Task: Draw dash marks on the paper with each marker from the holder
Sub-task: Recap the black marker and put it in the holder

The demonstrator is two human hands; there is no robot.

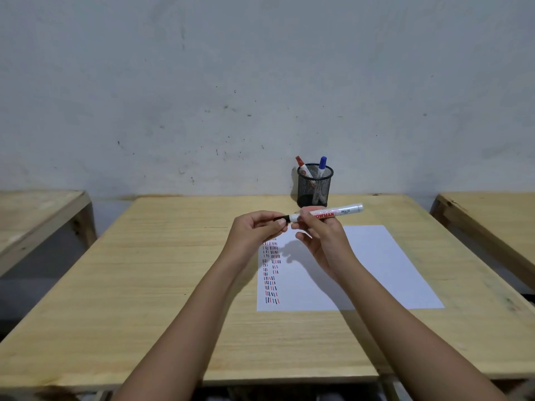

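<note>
A white marker [341,212] with red lettering lies level in the air above the paper, held by my right hand [321,238]. My left hand [257,230] pinches its black cap [282,218] at the marker's left end. The white paper [362,270] lies on the wooden table [173,270], with columns of black, red and blue dashes [271,273] along its left side. A black mesh holder [315,185] stands at the table's far edge and holds a red-capped marker [301,164] and a blue-capped marker [322,166].
A stained grey wall rises right behind the holder. Other wooden tables stand at the left [37,215] and at the right [492,221], with gaps between them and my table.
</note>
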